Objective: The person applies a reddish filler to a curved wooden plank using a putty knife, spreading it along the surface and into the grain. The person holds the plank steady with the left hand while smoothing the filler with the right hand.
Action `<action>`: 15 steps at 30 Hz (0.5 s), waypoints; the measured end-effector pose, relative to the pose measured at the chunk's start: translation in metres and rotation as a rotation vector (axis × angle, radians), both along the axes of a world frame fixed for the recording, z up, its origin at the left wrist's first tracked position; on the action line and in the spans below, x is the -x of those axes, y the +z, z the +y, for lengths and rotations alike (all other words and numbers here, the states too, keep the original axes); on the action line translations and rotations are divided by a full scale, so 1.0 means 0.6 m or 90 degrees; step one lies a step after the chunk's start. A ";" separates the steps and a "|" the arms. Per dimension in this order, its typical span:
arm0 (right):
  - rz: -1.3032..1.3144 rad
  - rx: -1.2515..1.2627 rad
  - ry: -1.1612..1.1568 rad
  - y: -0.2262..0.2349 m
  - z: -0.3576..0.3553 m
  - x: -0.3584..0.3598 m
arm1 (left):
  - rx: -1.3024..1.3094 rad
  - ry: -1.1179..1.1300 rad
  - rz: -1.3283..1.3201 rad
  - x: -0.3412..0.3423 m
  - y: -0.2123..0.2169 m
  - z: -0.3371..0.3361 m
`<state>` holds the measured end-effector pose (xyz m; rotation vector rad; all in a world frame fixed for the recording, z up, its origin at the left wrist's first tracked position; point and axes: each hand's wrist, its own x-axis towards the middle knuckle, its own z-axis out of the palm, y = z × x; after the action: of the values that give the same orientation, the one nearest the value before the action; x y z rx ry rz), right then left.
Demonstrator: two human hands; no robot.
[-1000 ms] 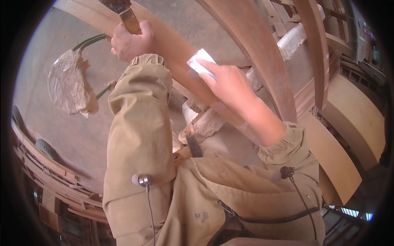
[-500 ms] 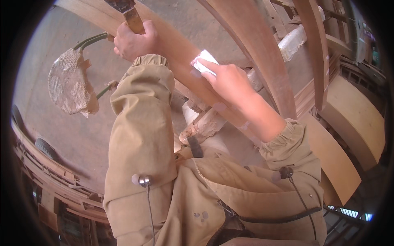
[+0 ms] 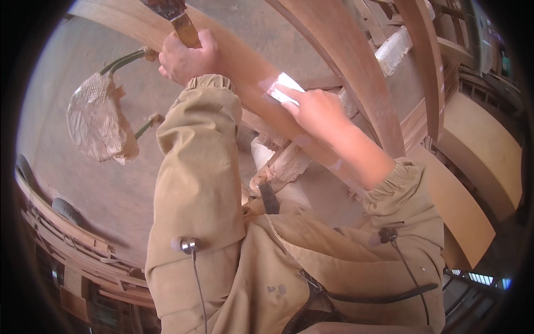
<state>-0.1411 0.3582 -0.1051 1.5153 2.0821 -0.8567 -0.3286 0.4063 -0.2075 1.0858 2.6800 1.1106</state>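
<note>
My left hand is closed around the wooden handle of a putty knife. Dark reddish-brown paste covers the far end of that knife at the top edge of view. The same hand is against the long curved wooden board slanting from upper left to lower right. In my right hand is a flat white scraper, fingers extended along it and its edge pressed against the board. Pinkish filler shows at that edge. Paler filler patches dot the board nearer to me.
Other curved wooden pieces stand at the right, with pale curved panels beyond. A wrapped, padded support end on green bars is at the left. Below the board sits another wrapped support. Stacked timber lies at the lower left.
The white scraper, with my right hand, has shifted slightly to the right and down and lies flatter on the board. My left hand still grips the putty knife, and the whole view has moved a little.
</note>
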 end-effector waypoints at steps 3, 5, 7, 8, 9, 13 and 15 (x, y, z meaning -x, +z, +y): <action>-0.074 0.045 -0.010 0.011 -0.019 -0.038 | -0.002 -0.013 -0.012 -0.006 0.001 0.006; -0.101 0.061 -0.044 0.024 -0.022 -0.031 | 0.005 -0.019 -0.023 -0.001 0.002 0.001; -0.070 0.062 -0.107 0.029 -0.024 -0.024 | 0.019 -0.029 -0.041 0.002 0.004 0.000; -0.027 0.053 -0.152 0.030 -0.024 -0.020 | 0.015 -0.035 -0.053 0.003 0.008 0.003; 0.018 0.044 -0.197 0.030 -0.023 -0.016 | 0.011 -0.041 -0.065 0.000 0.015 0.005; 0.035 -0.010 -0.190 0.013 0.001 0.036 | -0.015 -0.044 -0.057 -0.002 0.017 0.000; -0.020 0.023 -0.165 0.014 0.001 0.038 | -0.002 -0.114 -0.069 0.015 0.024 -0.009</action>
<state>-0.1637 0.3588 -0.0970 1.7921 1.8638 -0.9503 -0.3374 0.4010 -0.1930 1.2008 2.4448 1.1091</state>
